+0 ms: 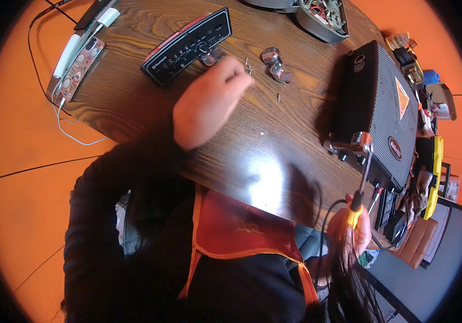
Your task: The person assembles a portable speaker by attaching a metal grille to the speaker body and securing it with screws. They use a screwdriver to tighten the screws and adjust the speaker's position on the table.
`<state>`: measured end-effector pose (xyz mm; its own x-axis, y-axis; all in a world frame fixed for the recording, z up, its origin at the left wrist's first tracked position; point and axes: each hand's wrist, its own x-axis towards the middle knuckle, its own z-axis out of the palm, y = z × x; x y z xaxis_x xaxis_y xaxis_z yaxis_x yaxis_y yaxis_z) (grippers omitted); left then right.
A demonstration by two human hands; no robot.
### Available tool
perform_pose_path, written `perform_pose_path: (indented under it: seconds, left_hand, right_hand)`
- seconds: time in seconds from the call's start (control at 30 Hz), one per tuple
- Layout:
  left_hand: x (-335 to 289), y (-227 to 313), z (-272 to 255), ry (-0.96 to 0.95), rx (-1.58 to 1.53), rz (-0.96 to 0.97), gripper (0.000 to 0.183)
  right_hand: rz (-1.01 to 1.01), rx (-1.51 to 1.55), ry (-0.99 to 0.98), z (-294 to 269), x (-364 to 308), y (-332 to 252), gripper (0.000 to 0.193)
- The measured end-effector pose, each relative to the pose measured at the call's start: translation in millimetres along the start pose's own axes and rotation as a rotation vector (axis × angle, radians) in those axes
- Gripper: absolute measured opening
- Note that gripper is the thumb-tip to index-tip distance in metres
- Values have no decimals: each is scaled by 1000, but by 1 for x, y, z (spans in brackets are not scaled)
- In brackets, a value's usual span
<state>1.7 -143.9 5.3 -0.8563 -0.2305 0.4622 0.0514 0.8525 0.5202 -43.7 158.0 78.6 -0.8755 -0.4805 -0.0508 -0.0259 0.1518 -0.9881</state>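
My left hand [209, 105] is over the wooden table, fingers curled together beside several small screws [248, 65]. Its fingertips are hidden, so whatever they pinch does not show. My right hand [364, 232], partly behind dark hair, grips a screwdriver [354, 215] with a yellow and black handle. The metal shaft points up to a chrome corner piece [361, 142] at the near corner of a black amplifier cabinet [395, 126] with a mesh front. More shiny corner pieces [280, 73] lie beyond my left hand, and a single screw [278, 97] lies closer.
A black control panel [188, 47] with knobs stands at the far left, beside a patterned phone [82, 67] and white cables. At the back is an open grey case [325, 22] of wires. Tools and a yellow-edged case [433, 177] crowd the right.
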Motion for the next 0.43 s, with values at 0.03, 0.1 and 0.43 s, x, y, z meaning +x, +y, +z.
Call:
perform_pose_path:
  seconds: [0.03, 0.1, 0.43]
  left_hand:
    - [4, -7, -3, -4, 58, -39, 17]
    - [16, -17, -5, 3, 79, 21, 17]
    - [42, -13, 28, -277, 68, 430, 20]
  right_hand:
    - [32, -4, -6, 6, 1, 1, 49]
    - [97, -11, -18, 15, 3, 4, 49]
    - [83, -214, 70, 32, 6, 19, 51]
